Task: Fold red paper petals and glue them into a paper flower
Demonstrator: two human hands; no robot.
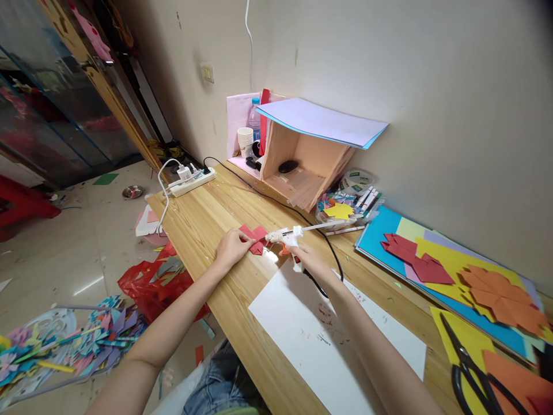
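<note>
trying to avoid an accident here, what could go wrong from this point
The left hand is at the red paper, close to the front of the glue gun in the right hand, so it might get burned if the gun is hot. The black cord loops beside the right forearm and could snag. Glue might also drip onto the wooden table.

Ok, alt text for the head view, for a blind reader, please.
A person's right hand holds a white glue gun close to folded red paper, which the left hand touches, on a wooden table. Scissors lie at lower right.
</note>
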